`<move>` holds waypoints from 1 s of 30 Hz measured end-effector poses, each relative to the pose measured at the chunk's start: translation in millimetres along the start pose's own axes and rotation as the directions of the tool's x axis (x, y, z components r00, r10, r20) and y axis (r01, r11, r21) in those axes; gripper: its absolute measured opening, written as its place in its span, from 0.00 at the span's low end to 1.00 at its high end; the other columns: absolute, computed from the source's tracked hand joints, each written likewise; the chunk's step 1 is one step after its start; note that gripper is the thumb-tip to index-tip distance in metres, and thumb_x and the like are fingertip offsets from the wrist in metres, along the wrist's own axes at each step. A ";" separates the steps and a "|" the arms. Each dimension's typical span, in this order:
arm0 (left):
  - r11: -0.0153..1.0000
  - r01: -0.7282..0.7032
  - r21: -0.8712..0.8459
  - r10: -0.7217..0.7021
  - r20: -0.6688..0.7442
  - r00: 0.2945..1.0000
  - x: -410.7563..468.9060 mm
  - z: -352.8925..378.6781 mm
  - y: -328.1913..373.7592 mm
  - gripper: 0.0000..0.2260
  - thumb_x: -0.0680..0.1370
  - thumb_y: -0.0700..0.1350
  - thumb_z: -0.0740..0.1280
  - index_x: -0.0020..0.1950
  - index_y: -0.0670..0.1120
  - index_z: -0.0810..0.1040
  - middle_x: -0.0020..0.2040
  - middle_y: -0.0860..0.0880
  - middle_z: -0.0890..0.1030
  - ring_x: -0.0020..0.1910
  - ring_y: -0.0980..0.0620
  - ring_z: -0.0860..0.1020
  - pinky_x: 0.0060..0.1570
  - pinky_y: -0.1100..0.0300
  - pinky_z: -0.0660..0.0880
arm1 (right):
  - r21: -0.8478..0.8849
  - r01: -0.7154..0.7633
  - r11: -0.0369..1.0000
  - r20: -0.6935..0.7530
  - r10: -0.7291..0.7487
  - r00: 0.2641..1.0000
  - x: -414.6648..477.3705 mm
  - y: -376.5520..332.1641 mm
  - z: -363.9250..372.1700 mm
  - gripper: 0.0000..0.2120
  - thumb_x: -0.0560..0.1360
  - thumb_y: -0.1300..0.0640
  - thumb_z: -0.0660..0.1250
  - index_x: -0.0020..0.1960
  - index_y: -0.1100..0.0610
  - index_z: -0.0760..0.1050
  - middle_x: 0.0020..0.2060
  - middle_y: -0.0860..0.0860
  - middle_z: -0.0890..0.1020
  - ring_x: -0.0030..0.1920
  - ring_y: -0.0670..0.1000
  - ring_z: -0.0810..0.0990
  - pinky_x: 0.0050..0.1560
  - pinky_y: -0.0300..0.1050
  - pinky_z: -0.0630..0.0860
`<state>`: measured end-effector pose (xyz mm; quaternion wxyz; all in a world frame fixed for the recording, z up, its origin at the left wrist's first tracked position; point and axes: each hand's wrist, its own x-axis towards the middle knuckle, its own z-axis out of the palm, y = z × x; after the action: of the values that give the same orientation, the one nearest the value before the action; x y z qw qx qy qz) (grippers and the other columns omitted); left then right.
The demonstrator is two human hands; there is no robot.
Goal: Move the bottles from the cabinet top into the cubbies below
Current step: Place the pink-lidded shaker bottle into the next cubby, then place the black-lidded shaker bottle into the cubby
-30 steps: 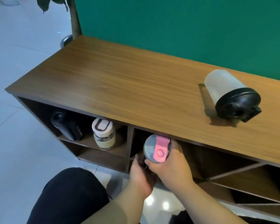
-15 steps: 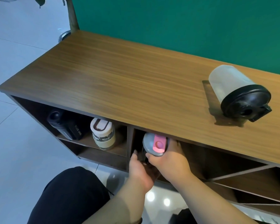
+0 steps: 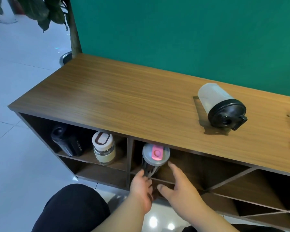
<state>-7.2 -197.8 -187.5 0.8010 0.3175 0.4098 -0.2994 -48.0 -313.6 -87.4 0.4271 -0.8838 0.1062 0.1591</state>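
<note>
Wood-grain cabinet top (image 3: 124, 101) holds one shaker bottle (image 3: 220, 106); I count three bottles in the cubbies. Left hand (image 3: 141, 188) touches the pink-lidded bottle (image 3: 155, 157), fingers loose; right hand (image 3: 179, 186) open, apart.

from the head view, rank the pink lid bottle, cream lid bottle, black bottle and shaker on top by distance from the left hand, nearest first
From the left hand:
1. pink-lid bottle, just above it in the middle cubby
2. cream-lid bottle, next cubby to the left
3. black bottle, far left of that cubby
4. shaker, on the cabinet top to the right

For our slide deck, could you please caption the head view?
Both hands, left and right, open beside the pink-lidded bottle standing in a cubby; a frosted shaker remains on the cabinet top.
</note>
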 end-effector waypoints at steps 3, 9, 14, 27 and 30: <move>0.987 -0.006 0.161 0.010 -0.026 1.000 -6.7 0.5 -11.9 0.18 0.82 0.54 0.63 0.61 0.41 0.82 0.56 0.38 0.87 0.58 0.37 0.83 0.65 0.42 0.75 | 0.031 0.039 0.999 -0.031 -0.038 0.999 -38.9 -9.0 -27.4 0.13 0.75 0.57 0.72 0.56 0.41 0.80 0.51 0.36 0.83 0.52 0.36 0.79 0.45 0.26 0.72; 0.913 0.006 0.407 -0.063 0.128 0.990 -47.1 11.5 -26.0 0.15 0.83 0.53 0.62 0.56 0.42 0.81 0.53 0.41 0.86 0.50 0.41 0.83 0.45 0.51 0.73 | -0.073 0.363 0.929 -0.635 -0.324 0.701 -53.3 -48.5 -107.5 0.13 0.72 0.57 0.73 0.52 0.42 0.79 0.48 0.40 0.81 0.51 0.41 0.77 0.53 0.34 0.71; 0.889 -0.050 0.455 -0.043 0.192 0.980 -64.4 4.8 -17.9 0.16 0.83 0.54 0.61 0.61 0.45 0.80 0.60 0.41 0.84 0.58 0.41 0.81 0.55 0.46 0.73 | -0.253 0.041 0.967 -0.717 -0.216 0.663 7.6 -65.5 -153.4 0.53 0.61 0.34 0.74 0.77 0.52 0.56 0.74 0.52 0.63 0.75 0.55 0.58 0.73 0.56 0.60; 0.913 -0.159 0.376 0.053 0.277 0.959 -81.6 -1.0 -6.3 0.17 0.83 0.53 0.60 0.65 0.44 0.79 0.61 0.40 0.84 0.60 0.40 0.81 0.53 0.46 0.76 | 0.009 0.206 0.978 -0.672 -0.147 0.725 -22.2 -68.0 -137.3 0.44 0.65 0.49 0.79 0.75 0.46 0.59 0.69 0.49 0.66 0.58 0.48 0.70 0.57 0.45 0.67; 0.919 -0.151 0.364 0.032 0.315 0.949 -82.7 3.4 -10.9 0.18 0.83 0.55 0.59 0.63 0.44 0.79 0.61 0.39 0.84 0.61 0.39 0.81 0.54 0.45 0.76 | -0.063 0.309 0.949 -0.564 -0.289 0.774 -81.7 -58.0 -137.8 0.43 0.64 0.54 0.81 0.71 0.39 0.62 0.65 0.42 0.68 0.60 0.43 0.69 0.61 0.42 0.66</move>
<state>-53.8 -188.9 -118.8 0.7899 0.4372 0.2004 -0.3804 -78.7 -382.5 65.3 0.4106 -0.8890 0.0891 -0.1819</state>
